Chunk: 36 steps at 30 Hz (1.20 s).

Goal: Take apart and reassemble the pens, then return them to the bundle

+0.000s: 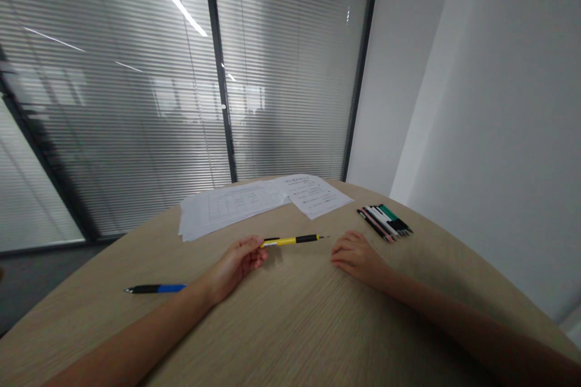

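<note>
My left hand pinches a yellow mechanical pencil by its rear end, just above the table. The pencil has a black grip and a thin metal tip that points right. Close to that tip, my right hand rests on the table with its fingers loosely bent and nothing seen in them. A blue and black pen lies on the table beside my left forearm, which hides its right end.
The round wooden table carries several printed paper sheets at its far side. A row of several pens in black, white, pink and green lies beyond my right hand. Glass panels with blinds stand behind.
</note>
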{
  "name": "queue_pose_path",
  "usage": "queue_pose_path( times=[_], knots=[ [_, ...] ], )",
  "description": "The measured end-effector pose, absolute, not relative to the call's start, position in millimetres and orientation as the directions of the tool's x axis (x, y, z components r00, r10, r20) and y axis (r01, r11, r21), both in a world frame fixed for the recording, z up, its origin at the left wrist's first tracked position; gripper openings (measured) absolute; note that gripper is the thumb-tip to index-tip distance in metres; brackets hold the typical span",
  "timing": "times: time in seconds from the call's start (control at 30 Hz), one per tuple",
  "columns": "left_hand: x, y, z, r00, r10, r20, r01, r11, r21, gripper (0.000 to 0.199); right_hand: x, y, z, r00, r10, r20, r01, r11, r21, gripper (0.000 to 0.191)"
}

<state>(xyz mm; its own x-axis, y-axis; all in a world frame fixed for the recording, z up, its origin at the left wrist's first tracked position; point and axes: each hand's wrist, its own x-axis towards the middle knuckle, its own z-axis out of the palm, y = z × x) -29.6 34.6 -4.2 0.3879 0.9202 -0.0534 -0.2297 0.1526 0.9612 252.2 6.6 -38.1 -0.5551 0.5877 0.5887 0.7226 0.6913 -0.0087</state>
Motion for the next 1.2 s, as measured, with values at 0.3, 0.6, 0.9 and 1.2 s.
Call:
queue_pose_path(
  times=[0.3,0.6,0.9,1.2],
  knots=[
    [-28,33,-3,0.401,0.915,-0.043,-0.2,0.134,0.971,0.016,248,-3,-26,-0.441,0.598,0.67,0.769,0.637,-0.062,0.015],
    [-24,28,0,0.401,0.916,-0.034,-0.106,0.084,0.991,0.02,229,-21,-5,-0.326,0.578,0.748,0.772,0.62,-0.143,0.014],
    [-23,28,1,0.382,0.923,-0.033,-0.112,0.082,0.99,0.019,225,-23,-4,-0.366,0.59,0.719,0.812,0.581,-0.063,0.01],
    [-30,39,-6,0.294,0.954,-0.064,-0.349,0.169,0.922,0.015,239,-24,14,0.0,0.556,0.831,0.837,0.455,-0.304,0.011]
  ],
)
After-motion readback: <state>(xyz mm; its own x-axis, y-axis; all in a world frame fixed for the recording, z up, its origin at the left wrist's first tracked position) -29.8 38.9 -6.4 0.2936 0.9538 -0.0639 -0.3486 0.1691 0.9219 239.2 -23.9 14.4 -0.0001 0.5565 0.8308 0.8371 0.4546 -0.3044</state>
